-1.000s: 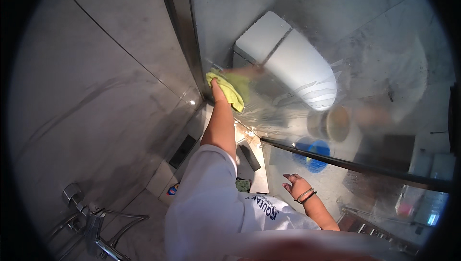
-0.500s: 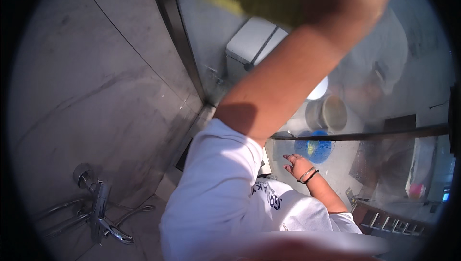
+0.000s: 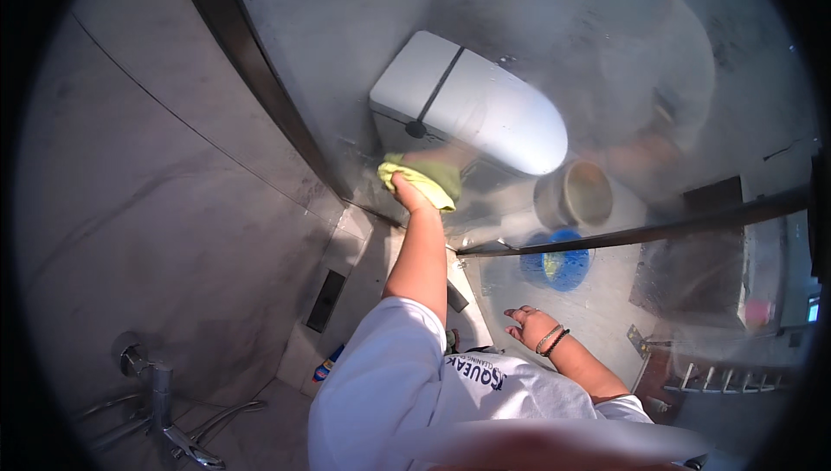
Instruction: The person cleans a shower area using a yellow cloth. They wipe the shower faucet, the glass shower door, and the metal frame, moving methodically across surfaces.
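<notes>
A crumpled yellow-green cloth (image 3: 430, 191) is in my left hand (image 3: 410, 194), whose fingers are closed round it. My left arm reaches forward, and the cloth lies against the lower part of a hazy glass panel (image 3: 498, 198), where it shows a reflection. Lower and to the right is my right hand (image 3: 531, 329), holding nothing, its fingers apart and bracelets at the wrist. Past its fingertips, a round blue container (image 3: 569, 263) with something yellow inside shows through glass.
Behind the glass stand a white toilet (image 3: 511, 125) and a bucket (image 3: 589, 194). A dark metal frame (image 3: 251, 64) edges the panel on the left. Along the grey wall is a chrome mixer tap (image 3: 162, 402). A dark floor drain (image 3: 325, 301) and a small blue-and-red item (image 3: 325, 365) lie lower.
My left hand has come down with the cloth from the top of the view to low on the glass. My right hand has hardly moved. The view has shifted slightly.
</notes>
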Available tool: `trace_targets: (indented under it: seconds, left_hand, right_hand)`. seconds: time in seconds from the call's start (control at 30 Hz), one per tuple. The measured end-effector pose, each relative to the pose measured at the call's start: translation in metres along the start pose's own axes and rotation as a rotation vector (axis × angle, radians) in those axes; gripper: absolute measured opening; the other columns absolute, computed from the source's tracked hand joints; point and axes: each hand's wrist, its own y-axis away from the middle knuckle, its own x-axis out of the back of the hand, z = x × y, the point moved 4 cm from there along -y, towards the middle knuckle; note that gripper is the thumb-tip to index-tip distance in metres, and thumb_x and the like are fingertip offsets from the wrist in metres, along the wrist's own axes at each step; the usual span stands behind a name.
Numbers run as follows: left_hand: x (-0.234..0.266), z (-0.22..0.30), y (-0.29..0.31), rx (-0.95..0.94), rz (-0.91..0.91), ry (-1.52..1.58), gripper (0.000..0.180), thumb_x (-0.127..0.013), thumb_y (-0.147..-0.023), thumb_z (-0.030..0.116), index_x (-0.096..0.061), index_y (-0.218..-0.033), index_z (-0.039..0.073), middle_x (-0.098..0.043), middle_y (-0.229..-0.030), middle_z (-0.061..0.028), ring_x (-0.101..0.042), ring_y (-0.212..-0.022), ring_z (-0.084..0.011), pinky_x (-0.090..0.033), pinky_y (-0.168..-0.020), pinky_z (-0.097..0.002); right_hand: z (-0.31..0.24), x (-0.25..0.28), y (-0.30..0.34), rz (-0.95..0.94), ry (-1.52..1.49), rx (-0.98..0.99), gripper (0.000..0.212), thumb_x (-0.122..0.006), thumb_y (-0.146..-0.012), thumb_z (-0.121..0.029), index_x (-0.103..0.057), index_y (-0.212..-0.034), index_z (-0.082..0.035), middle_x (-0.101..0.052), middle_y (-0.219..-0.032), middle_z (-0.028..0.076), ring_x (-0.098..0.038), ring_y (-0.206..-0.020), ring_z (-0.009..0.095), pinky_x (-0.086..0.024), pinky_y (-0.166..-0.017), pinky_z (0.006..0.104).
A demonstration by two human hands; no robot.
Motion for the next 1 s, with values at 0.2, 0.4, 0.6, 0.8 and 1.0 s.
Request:
trace_targets:
  seconds: [0.2,0.4,0.6,0.8,1.0]
  left_hand:
    - [-0.058,0.011,0.064,-0.004,-0.004,-0.004,0.042,-0.045,-0.084,0.033,-0.046,-0.116,0.006,-0.051,-0.108,-0.0098,-0.052,-0.099,-0.0222,-0.043,-0.086,-0.0343]
    - [-0.259,0.129,0.281,-1.190,-0.417,-0.475,0.057,-0.058,-0.080,0.015,-0.034,-0.128,-0.005,-0.030,-0.133,-0.0211,-0.037,-0.118,-0.0329,-0.036,-0.096,-0.0380]
    - [-0.342,0.152,0.364,-1.859,-0.624,-0.546,0.050,-0.061,-0.073,0.022,-0.048,-0.119,0.006,-0.031,-0.125,-0.0260,-0.031,-0.115,-0.0384,-0.025,-0.098,-0.0490]
    - [-0.168,0.070,0.191,-1.532,-0.571,-0.802,0.075,-0.060,-0.072,0.023,-0.027,-0.136,0.006,-0.013,-0.141,-0.0247,-0.020,-0.127,-0.0432,-0.024,-0.104,-0.0497]
    - [0.036,-0.092,0.041,0.331,-0.007,-0.238,0.069,-0.028,-0.087,0.056,-0.029,-0.136,0.007,-0.033,-0.139,-0.0119,-0.031,-0.128,-0.0286,-0.026,-0.105,-0.0385]
  right_hand:
    - [0.008,0.001,0.021,0.004,-0.035,-0.046,0.038,-0.059,-0.082,-0.029,-0.056,-0.114,-0.009,-0.058,-0.105,0.018,-0.057,-0.095,0.035,-0.047,-0.081,0.0390]
    - [0.002,0.018,0.031,0.154,-0.022,0.075,0.037,-0.059,-0.082,-0.027,-0.056,-0.114,-0.008,-0.058,-0.102,0.019,-0.057,-0.094,0.034,-0.046,-0.082,0.0383]
    - [0.002,0.032,0.027,0.211,-0.098,0.077,0.036,-0.059,-0.082,-0.026,-0.057,-0.112,-0.007,-0.059,-0.098,0.018,-0.058,-0.090,0.033,-0.047,-0.079,0.0389]
    - [0.003,0.009,0.020,0.185,-0.154,0.130,0.036,-0.060,-0.081,-0.026,-0.057,-0.112,-0.007,-0.059,-0.096,0.018,-0.058,-0.088,0.035,-0.048,-0.078,0.0384]
    - [0.038,-0.027,0.011,0.055,-0.161,0.040,0.037,-0.060,-0.081,-0.027,-0.057,-0.112,-0.007,-0.059,-0.097,0.018,-0.059,-0.086,0.034,-0.048,-0.077,0.0377]
